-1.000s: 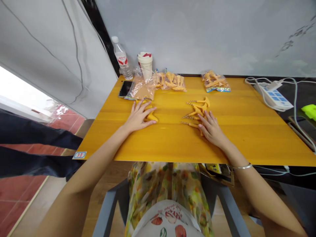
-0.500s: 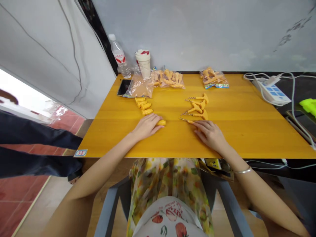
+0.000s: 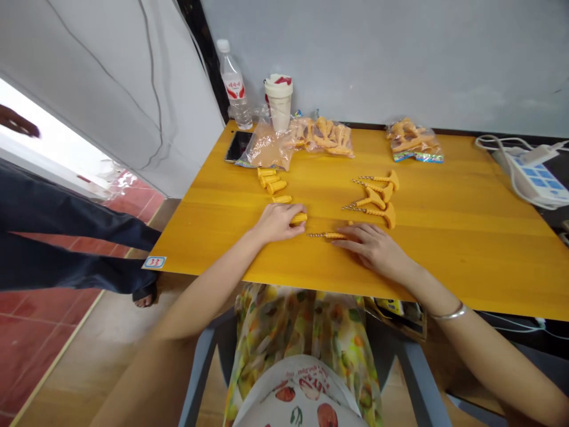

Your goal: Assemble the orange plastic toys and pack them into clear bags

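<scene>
Pointing left, twisted rod (image 3: 326, 235) beneath right hand (image 3: 373, 248)

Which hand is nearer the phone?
Left. The left hand lies on the person's side of the phone, a little to its right; the right hand is much farther off, well to the phone's right.

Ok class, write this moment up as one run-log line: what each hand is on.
left hand: on orange tube | right hand: on screw rod | nearby: tubes, T-handles
</scene>
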### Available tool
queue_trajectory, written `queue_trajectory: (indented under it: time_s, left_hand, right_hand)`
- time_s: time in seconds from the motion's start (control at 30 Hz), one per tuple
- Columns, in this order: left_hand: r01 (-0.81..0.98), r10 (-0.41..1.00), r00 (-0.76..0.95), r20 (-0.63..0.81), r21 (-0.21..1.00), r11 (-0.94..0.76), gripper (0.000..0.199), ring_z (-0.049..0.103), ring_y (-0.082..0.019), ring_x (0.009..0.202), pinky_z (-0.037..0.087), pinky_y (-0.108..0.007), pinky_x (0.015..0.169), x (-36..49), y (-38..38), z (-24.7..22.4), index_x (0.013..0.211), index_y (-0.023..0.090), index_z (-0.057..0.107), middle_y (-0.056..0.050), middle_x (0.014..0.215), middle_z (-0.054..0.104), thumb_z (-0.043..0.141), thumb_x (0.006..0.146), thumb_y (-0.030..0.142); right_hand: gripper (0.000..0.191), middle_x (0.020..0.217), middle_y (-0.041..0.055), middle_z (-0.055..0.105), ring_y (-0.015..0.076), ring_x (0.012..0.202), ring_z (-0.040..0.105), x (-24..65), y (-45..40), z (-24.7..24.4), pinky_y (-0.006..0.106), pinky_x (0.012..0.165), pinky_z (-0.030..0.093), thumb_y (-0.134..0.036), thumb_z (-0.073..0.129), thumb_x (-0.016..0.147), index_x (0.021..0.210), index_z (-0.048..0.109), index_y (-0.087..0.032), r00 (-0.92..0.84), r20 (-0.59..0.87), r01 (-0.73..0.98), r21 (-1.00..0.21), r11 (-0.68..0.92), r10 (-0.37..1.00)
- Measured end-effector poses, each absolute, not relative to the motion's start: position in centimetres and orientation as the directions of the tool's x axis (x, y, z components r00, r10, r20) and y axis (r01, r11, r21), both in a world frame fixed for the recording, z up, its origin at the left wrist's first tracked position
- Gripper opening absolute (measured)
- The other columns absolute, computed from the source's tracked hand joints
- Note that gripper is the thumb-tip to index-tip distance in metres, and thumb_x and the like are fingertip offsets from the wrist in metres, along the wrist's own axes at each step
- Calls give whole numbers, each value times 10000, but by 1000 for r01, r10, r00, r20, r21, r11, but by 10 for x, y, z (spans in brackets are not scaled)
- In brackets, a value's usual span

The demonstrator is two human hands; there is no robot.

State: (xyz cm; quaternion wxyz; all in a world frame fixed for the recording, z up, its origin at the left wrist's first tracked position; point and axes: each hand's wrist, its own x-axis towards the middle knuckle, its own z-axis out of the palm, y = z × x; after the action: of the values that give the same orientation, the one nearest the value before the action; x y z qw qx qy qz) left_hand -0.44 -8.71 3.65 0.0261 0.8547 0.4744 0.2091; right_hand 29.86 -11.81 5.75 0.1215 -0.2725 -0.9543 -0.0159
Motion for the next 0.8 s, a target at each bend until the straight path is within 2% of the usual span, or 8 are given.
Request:
queue_trajectory:
  time_s: [0.23,0.43,0.57,0.7,0.8]
  left_hand:
    - [768,806,447,388,297,-568,255,666,-210,942,496,-305,800,-13,-79,37,1098,208,620,-57,1043,696,544,882,320]
    - [692,745,537,395,299,-657,220,634,-217,986,497,-328,868,-8,-82,41,1075,191,624,-74,1043,665,539,893,281]
    - [643,732,550,402,354,-679,223,632,-206,980,508,-325,866,-6,-82,39,1087,180,626,-86,1058,648,528,912,276]
    - [612,731,537,422,402,-681,223,635,-200,987,513,-324,879,-5,-82,37,1094,176,621,-88,1060,643,520,924,278]
    - [616,737,540,406,405,-675,220,633,-206,1016,508,-330,904,-7,-83,36,1096,186,618,-85,1076,647,534,911,270]
  right_hand:
    - [371,1338,87,638,267,1255,568,308,-115,61,469,1021,522,-61,506,920,1193,695,-225,-806,224,522,-164,837,547]
    - [399,1369,97,618,275,1287,557,316,-116,62,488,1031,518,-41,521,896,1202,693,-229,-781,193,567,-180,804,594]
    - [379,1371,98,616,281,1296,545,320,-117,64,494,1015,522,-62,523,905,1197,692,-235,-775,171,583,-181,792,609]
    - [322,1307,84,648,275,1261,563,318,-119,68,473,995,518,-101,523,919,1138,698,-258,-782,149,578,-188,794,605]
    - [262,1203,98,658,269,1141,609,312,-119,68,443,937,523,-126,517,917,1080,681,-248,-781,148,574,-212,791,607]
